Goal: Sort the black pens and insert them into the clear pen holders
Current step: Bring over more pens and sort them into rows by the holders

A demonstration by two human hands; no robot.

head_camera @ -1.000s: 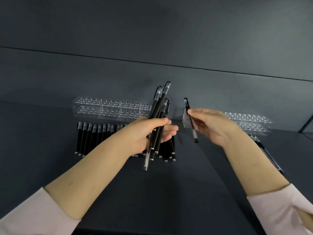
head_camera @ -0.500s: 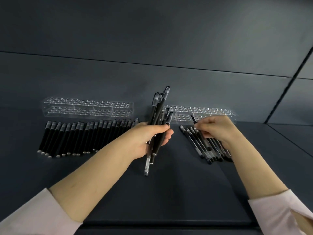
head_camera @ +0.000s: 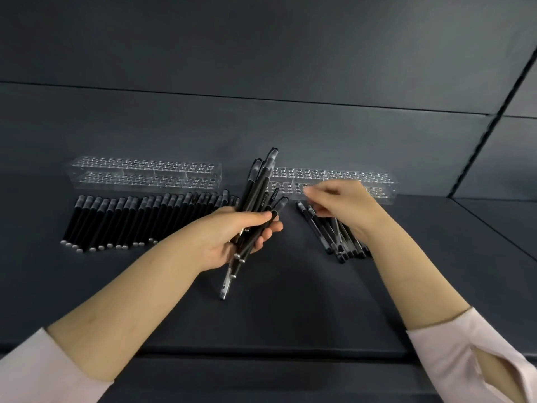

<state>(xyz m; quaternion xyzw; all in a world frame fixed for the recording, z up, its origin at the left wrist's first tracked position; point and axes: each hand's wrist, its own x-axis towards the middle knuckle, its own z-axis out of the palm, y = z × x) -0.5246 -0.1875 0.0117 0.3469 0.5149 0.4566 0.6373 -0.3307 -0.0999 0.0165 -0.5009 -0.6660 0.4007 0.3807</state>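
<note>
- My left hand (head_camera: 232,237) still grips the bundle of black pens (head_camera: 258,196), fingers and thumb curled round it, tilted with the caps up and away from me, same as a second ago.
- My right hand (head_camera: 345,207) pinched a single pen half a second ago. Now its fingers are loosely curled and slightly blurred, and I see no pen between them.
- It hovers just above the small pile of pens (head_camera: 334,237) on the dark table (head_camera: 290,301).
- The long row of pens (head_camera: 130,219) lies unchanged on the left, in front of the left clear pen holder (head_camera: 145,175).
- The right clear pen holder (head_camera: 334,175) stands behind the pile. I see no pens in either holder.
</note>
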